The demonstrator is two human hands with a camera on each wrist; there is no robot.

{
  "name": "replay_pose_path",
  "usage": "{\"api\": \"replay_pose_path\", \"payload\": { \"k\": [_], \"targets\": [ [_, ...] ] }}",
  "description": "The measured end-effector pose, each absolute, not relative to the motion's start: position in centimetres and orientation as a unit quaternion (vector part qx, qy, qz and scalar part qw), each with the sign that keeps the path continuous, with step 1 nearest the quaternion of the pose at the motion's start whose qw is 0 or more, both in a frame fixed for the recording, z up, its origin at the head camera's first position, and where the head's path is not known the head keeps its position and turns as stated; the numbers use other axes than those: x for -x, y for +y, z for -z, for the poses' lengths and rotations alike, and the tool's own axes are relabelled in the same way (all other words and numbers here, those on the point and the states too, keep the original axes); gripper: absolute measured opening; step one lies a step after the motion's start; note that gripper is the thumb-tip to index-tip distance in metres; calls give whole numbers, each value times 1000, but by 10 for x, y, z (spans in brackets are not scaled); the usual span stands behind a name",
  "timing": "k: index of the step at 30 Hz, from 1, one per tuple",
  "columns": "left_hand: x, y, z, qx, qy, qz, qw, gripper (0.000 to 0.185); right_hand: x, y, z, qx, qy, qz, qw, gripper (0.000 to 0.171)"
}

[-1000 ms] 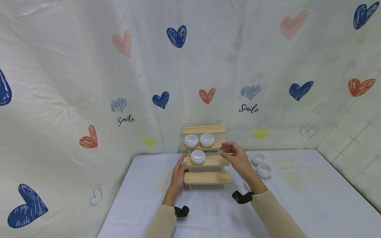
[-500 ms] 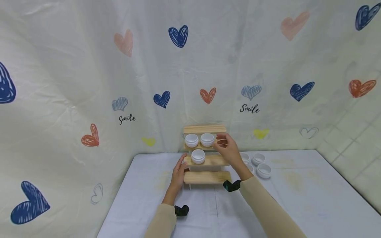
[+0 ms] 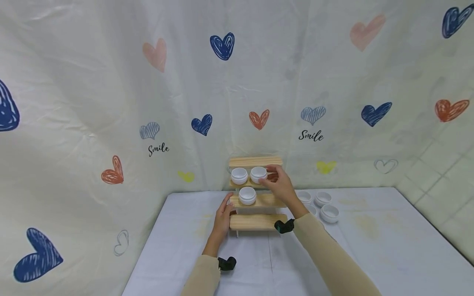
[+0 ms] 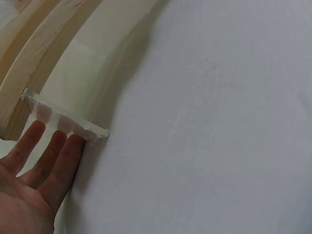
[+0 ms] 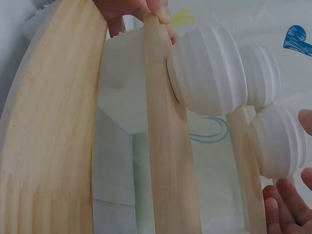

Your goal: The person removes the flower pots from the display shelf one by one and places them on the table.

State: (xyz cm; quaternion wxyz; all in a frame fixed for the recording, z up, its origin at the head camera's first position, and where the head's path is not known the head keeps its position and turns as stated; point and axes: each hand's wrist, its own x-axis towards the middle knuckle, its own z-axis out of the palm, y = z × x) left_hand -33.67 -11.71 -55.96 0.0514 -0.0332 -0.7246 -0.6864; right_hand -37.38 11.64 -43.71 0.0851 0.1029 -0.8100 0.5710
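**Two hands at a four-tier stand of white bowls**

The wooden stand (image 3: 255,222) rises in steps from a table covered with white cloth (image 3: 370,250). On the second tier from the top, two white bowls sit side by side: the left bowl (image 3: 238,176) and the right bowl (image 3: 258,174). A third, the lower bowl (image 3: 247,196), stands upright on the tier below, left of its middle.

The right hand (image 3: 280,185) is curved about the near side of the right bowl, thumb at the front, forefinger toward the back; how firmly it grips I cannot tell. The left hand (image 3: 222,218) holds the stand by its left edge, and three of its fingers (image 4: 58,165) reach the pale side panel (image 4: 66,117).

To the right of the stand, beyond the right forearm, four loose bowls (image 3: 329,213) cluster on the cloth, some partly covered by that arm. Behind everything hangs a pale curtain (image 3: 185,82) printed with hearts and the word "Smile".
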Motion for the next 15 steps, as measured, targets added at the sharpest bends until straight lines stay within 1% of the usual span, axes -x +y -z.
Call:
{"api": "replay_pose_path", "payload": {
  "k": [9,15],
  "targets": [
    [337,-118,558,33,-732,678,55,47,380,113,439,-94,-832,-542,74,67],
    [333,-121,551,43,-720,692,35,48,379,109,438,-83,-832,-543,75,66]
  ]
}}
